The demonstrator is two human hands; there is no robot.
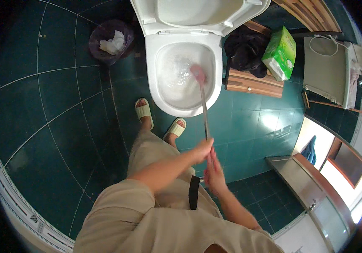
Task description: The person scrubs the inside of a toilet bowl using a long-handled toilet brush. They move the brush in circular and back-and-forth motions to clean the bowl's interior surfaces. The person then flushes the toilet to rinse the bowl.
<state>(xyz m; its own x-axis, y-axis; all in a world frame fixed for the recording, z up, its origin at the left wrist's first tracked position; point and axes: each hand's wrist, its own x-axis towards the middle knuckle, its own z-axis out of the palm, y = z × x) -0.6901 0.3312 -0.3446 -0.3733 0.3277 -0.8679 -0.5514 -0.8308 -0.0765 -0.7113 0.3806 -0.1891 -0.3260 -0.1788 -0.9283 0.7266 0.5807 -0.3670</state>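
A toilet brush [204, 103] with a pink head and a long, thin silver handle reaches from my hands into the white toilet bowl [154, 80]. Its head rests against the right inner side of the bowl, in bubbly, moving water. My left hand [202, 152] is closed round the handle. Just below it, my right hand [215, 177] is closed on the lower end of the same handle, partly blurred. The toilet seat and lid [149, 19] are raised behind the bowl.
A dark bin [101, 55] with crumpled white tissue stands left of the toilet. To the right, a striped wooden cabinet [248, 84] bears a black bag [244, 48] and a green tissue pack [280, 50]. My sandalled feet are on dark green tiles. A door frame [273, 162] is at lower right.
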